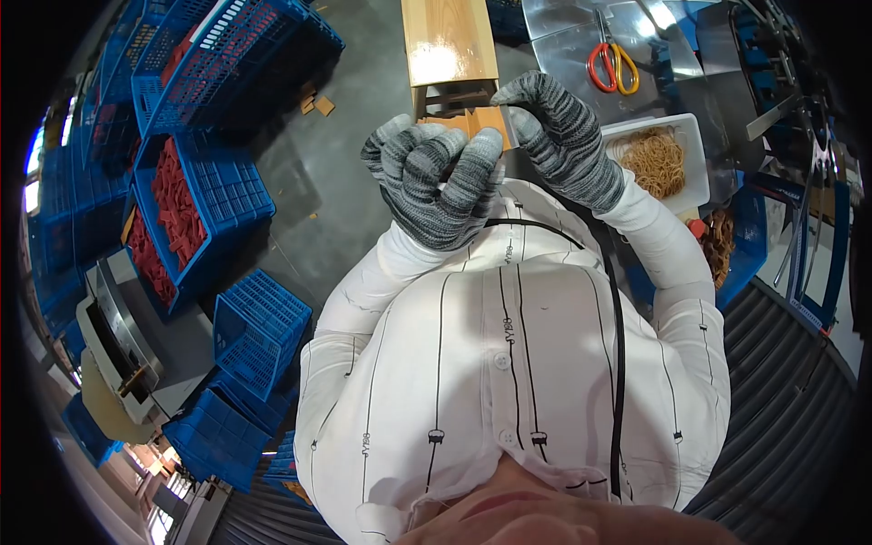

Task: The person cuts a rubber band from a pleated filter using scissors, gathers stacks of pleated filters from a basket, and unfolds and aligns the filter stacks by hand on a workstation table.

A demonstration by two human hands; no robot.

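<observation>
Both my hands wear grey knitted gloves. My left hand (439, 182) is closed, its curled fingers round small light-brown wooden pieces (481, 120) in front of my chest. At the right end of these pieces, my right hand (565, 141) is bent over with thumb and forefinger close together. A thin pale edge shows by its thumb; what it pinches is too small to make out. Just beyond the hands lies the near end of a long varnished wooden block (451, 45).
Red-and-yellow scissors (613, 68) lie on a metal surface at the upper right. Below them, a white tray (695, 163) holds tan rubber bands (656, 163). Blue crates (232, 195) with red pieces (177, 204) stand at left. Wood scraps (323, 105) lie on the floor.
</observation>
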